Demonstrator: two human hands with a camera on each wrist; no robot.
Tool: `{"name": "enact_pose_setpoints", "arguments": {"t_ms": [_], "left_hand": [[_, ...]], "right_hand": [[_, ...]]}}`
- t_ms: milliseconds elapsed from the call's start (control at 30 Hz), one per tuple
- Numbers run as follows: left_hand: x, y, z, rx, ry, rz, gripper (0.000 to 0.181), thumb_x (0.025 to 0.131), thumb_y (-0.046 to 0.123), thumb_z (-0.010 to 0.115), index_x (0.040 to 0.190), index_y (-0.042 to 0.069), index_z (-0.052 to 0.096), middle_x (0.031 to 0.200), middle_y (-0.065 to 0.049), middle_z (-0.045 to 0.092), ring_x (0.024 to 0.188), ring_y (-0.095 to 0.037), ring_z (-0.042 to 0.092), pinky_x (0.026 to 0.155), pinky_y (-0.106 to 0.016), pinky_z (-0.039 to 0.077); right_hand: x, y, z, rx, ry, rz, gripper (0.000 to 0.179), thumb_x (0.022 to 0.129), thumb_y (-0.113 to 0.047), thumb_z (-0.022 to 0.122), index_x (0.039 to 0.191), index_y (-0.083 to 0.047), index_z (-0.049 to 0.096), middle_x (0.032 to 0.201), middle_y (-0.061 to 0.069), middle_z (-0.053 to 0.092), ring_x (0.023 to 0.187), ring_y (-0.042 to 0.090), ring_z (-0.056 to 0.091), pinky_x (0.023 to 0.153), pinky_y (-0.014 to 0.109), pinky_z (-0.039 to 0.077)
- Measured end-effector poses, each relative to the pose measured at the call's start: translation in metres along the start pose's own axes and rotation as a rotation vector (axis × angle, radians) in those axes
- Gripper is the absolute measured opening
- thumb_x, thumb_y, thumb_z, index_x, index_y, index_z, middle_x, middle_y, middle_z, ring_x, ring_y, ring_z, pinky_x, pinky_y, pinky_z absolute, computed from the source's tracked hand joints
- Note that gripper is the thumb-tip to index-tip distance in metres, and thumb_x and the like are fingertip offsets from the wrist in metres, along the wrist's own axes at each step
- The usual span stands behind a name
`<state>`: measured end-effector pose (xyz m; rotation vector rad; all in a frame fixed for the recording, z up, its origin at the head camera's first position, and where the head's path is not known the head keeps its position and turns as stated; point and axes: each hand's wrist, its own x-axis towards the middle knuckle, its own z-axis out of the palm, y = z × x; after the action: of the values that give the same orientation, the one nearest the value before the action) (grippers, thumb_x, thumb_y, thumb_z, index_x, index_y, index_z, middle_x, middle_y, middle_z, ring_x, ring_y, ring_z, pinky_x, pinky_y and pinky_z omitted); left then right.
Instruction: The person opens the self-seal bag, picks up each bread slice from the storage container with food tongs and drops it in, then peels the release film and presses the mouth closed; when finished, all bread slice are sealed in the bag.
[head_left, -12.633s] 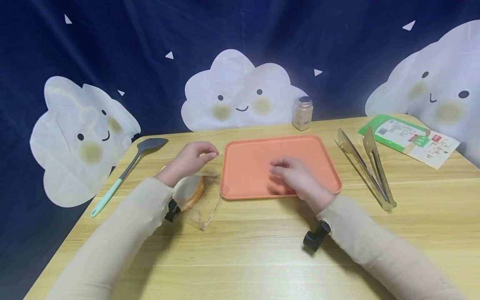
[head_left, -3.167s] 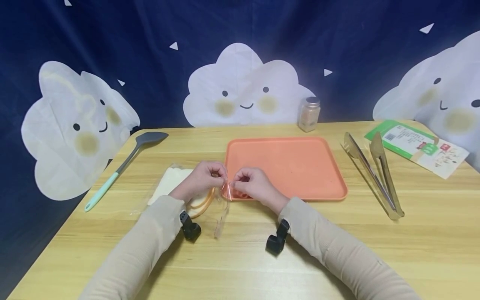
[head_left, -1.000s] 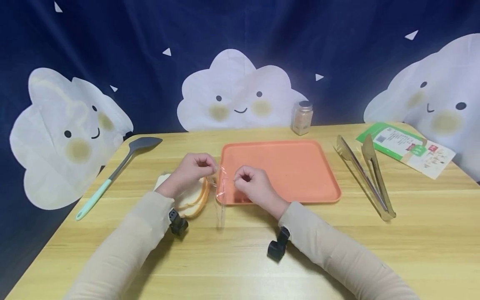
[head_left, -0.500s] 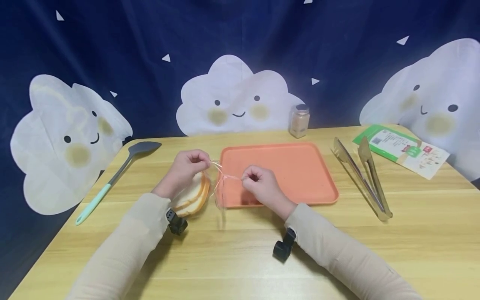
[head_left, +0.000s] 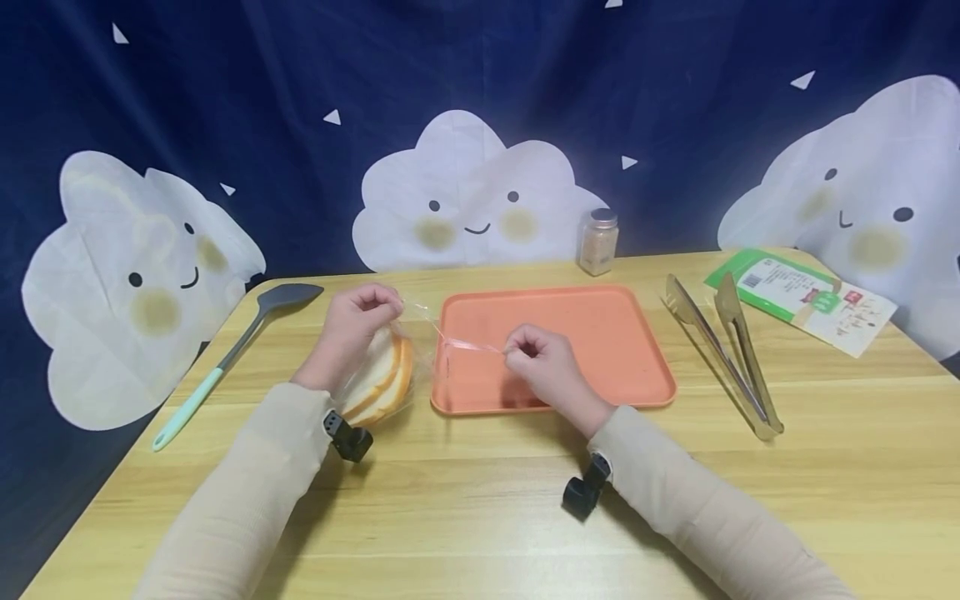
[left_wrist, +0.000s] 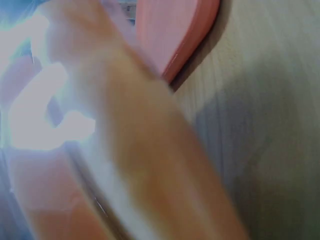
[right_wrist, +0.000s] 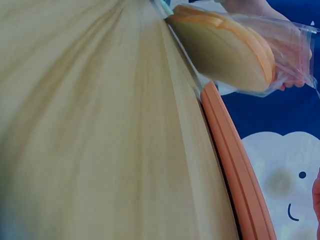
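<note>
My left hand (head_left: pixel 352 333) pinches the rim of a clear plastic bag (right_wrist: pixel 300 50) left of the tray. Inside it are slices of white bread (head_left: pixel 390 379) with brown crusts, partly hidden by that hand. Over the orange tray (head_left: pixel 600 333), the thumb and fingers of my right hand (head_left: pixel 555 375) pinch the other side of the bag's mouth. A pinkish band of the bag stretches between the two hands. In the right wrist view the bread (right_wrist: pixel 225 50) shows tilted inside the film. Bright glare and blur fill much of the left wrist view.
A grey spatula (head_left: pixel 281 296) with a mint handle lies at the left edge. Behind the tray stands a capped jar (head_left: pixel 598 243). Metal tongs (head_left: pixel 723 358) lie right of the tray, beside a green and white packet (head_left: pixel 806 300). A dark blue cloud-patterned curtain backs the table.
Both hands have come apart from each other, the left moving left and the right moving right, drawing the bag's mouth wide. The bread has become more exposed beside the left hand.
</note>
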<state>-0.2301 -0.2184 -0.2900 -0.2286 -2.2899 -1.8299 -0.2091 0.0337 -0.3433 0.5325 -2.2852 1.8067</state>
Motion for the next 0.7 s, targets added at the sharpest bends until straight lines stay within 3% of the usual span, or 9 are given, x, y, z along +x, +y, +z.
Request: {"name": "enact_pose_setpoints", "arguments": {"t_ms": [267, 700], "left_hand": [[0.003, 0.004, -0.002, -0.081, 0.088, 0.048, 0.032, 0.080, -0.007, 0.060, 0.063, 0.020, 0.062, 0.076, 0.010, 0.060, 0.078, -0.007, 0.054, 0.067, -0.014, 0.046], [0.006, 0.009, -0.004, -0.127, 0.205, 0.043, 0.028, 0.080, -0.005, 0.059, 0.063, 0.017, 0.063, 0.083, 0.004, 0.058, 0.085, -0.011, 0.051, 0.070, -0.016, 0.043]], "right_hand": [[-0.001, 0.001, -0.012, -0.009, 0.025, -0.017, 0.010, 0.072, 0.006, 0.054, 0.069, -0.003, 0.057, 0.068, 0.001, 0.056, 0.064, 0.011, 0.046, 0.058, 0.020, 0.038], [-0.003, 0.002, -0.030, -0.054, 0.089, -0.038, 0.009, 0.073, 0.006, 0.055, 0.070, -0.002, 0.057, 0.067, 0.001, 0.055, 0.062, 0.008, 0.046, 0.056, 0.019, 0.037]]}}
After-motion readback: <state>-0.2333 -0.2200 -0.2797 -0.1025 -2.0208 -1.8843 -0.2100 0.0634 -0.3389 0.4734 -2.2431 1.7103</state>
